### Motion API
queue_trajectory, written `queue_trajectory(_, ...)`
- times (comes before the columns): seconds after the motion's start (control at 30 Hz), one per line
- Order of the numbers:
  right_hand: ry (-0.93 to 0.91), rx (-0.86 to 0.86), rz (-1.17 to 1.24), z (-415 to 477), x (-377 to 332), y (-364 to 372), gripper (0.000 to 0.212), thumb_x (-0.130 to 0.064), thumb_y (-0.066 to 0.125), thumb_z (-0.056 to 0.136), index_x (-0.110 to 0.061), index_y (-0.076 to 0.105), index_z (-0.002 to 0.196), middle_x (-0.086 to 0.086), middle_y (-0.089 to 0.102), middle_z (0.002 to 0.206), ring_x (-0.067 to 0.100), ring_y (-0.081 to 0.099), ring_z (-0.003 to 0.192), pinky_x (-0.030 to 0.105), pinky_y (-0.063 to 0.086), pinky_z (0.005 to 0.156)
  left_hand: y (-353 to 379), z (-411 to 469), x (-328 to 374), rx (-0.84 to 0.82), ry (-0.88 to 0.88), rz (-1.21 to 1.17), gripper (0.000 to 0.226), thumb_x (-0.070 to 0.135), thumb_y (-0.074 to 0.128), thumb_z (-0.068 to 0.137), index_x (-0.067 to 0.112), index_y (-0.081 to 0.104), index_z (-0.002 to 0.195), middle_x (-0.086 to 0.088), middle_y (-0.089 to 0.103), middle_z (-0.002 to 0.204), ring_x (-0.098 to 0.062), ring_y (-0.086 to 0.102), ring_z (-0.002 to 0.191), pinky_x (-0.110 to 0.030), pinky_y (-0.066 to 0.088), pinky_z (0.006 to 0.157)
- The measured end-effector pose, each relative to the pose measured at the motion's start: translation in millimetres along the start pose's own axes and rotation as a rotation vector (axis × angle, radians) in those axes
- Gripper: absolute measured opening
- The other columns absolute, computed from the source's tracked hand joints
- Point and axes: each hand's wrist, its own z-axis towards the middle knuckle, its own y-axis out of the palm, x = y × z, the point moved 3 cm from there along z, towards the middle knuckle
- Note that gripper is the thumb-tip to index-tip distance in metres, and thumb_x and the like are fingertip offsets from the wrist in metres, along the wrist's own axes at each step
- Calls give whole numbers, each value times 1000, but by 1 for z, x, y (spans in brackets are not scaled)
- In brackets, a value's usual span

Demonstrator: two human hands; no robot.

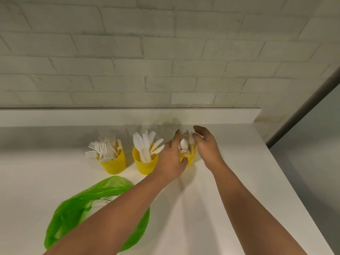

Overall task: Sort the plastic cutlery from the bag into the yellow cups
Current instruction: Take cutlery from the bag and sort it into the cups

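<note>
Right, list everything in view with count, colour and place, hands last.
fork cup: one, yellow, left end of the row
knife cup: one, yellow, middle of the row
spoon cup: one, yellow, right end, between the hands
forks: many, white, in the fork cup
knives: several, white, in the knife cup
spoons: several, white, in the spoon cup
bag: one, green, in front of the cups, below the left forearm
bagged cutlery: a few, white, at the bag's mouth
counter: one, white, under everything
wall: one, whitish brick, behind the counter
left hand: holds the spoon cup, thumb on its front
right hand: fingers curled over the spoons, grip unclear
</note>
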Motion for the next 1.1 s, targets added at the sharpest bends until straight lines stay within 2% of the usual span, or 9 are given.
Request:
queue_trajectory(0.27, -75, 90, -39, -15, -15, -4, 40, -23, 58, 93, -28, 61, 133, -10, 60, 137, 11, 55, 126, 28, 43, 108, -25, -19, 19, -106, -64, -11, 97, 24, 67, 93, 20, -1, 163, -15, 59, 134, -34, 65, 108, -34, 51, 83)
queue_trajectory(0.37, -203, 199, -46, -39, -38, -3, 38, -15, 56, 95, -32, 62, 128, -13, 58, 134, 2, 50, 124, 16, 37, 103, -56, -42, 27, -37, -80, -136, 70, 24, 68, 94, 27, 32, 154, -5, 64, 125, -22, 70, 98, -35, 55, 89)
queue_trajectory(0.43, -305, 234, -23, -61, -53, 4, 37, -12, 55, 92, -34, 64, 122, -14, 59, 130, 0, 51, 124, 15, 36, 102, -79, -62, 21, 40, -108, -288, 37, 21, 68, 94, 38, 57, 125, 6, 72, 111, -15, 73, 83, -34, 57, 83)
queue_trajectory(0.5, -403, 218, 4, -85, -63, 19, 36, -5, 55, 89, -28, 67, 115, -12, 60, 123, 4, 54, 122, 20, 41, 102, -101, -84, 6, 96, -187, -434, 25, 15, 64, 94, 38, 66, 106, 4, 77, 94, -18, 76, 74, -41, 61, 80)
queue_trajectory(0.67, -559, -14, 7, -144, -75, 76, 32, 0, 56, 87, -22, 69, 105, -6, 62, 110, 15, 63, 106, 26, 49, 92, -150, -145, -56, 200, -366, -469, 18, 9, 68, 94, 26, 73, 98, -3, 76, 82, -25, 75, 71, -43, 61, 77)
queue_trajectory(0.77, -515, -295, -28, -171, -62, 115, 26, 0, 57, 92, -21, 70, 99, -7, 67, 101, 14, 67, 98, 24, 53, 83, -163, -175, -96, 170, -402, -264, 19, 14, 75, 89, 32, 73, 94, 6, 75, 81, -24, 73, 67, -37, 58, 70)
queue_trajectory(0.87, -406, -538, -235, -186, -31, 152, 21, -3, 57, 92, -18, 72, 94, -6, 70, 95, 12, 67, 89, 29, 54, 80, -160, -194, -128, 110, -401, -37, 20, 20, 78, 86, 38, 69, 89, 15, 73, 82, -8, 66, 60, -26, 55, 63)
queue_trajectory(1.0, -238, -776, -775, -197, 11, 174, 22, -10, 52, 93, -11, 73, 98, 6, 73, 102, 21, 68, 96, 37, 55, 85, -147, -206, -160, -9, -381, 208, 33, 28, 77, 84, 37, 66, 114, 11, 62, 111, -12, 63, 99, -33, 53, 87)
queue_trajectory(1.1, -132, -784, -1026, -200, 27, 174, 19, -13, 50, 96, -5, 64, 106, 15, 65, 114, 31, 64, 107, 32, 51, 82, -142, -208, -171, -52, -355, 316, 53, 30, 73, 86, 27, 57, 137, 0, 55, 129, -24, 52, 121, -36, 44, 105)
